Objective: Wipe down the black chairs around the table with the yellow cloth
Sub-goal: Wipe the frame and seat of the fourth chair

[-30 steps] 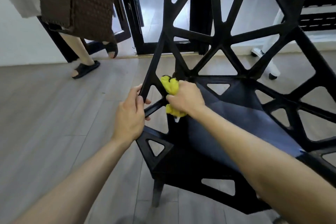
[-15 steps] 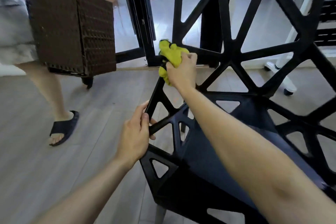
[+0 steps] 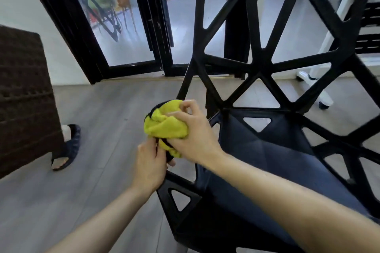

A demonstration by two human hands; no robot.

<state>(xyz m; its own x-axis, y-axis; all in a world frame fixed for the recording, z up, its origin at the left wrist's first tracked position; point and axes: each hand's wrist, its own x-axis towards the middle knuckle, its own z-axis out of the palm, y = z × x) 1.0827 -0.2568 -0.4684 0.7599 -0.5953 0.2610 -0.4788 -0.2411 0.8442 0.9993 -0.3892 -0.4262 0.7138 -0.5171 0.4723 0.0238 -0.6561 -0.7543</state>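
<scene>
A black chair (image 3: 265, 72) with a web of triangular openings fills the right half of the view, its dark seat below the backrest. My right hand (image 3: 193, 137) grips the bunched yellow cloth (image 3: 164, 127) against the chair's left arm strut, low down near the seat. My left hand (image 3: 150, 164) holds the same strut just beneath the cloth, fingers curled round it. The strut between the two hands is mostly hidden by the cloth.
A brown wicker basket (image 3: 24, 96) is carried at the left by another person, whose foot in a dark slipper (image 3: 65, 148) stands on the grey wood floor. Black-framed glass doors (image 3: 131, 26) stand behind. A white stand's base (image 3: 316, 86) sits at the right.
My right hand has brought the cloth back down the chair's left strut from the upper backrest to just above my left hand. The person with the basket has moved further left.
</scene>
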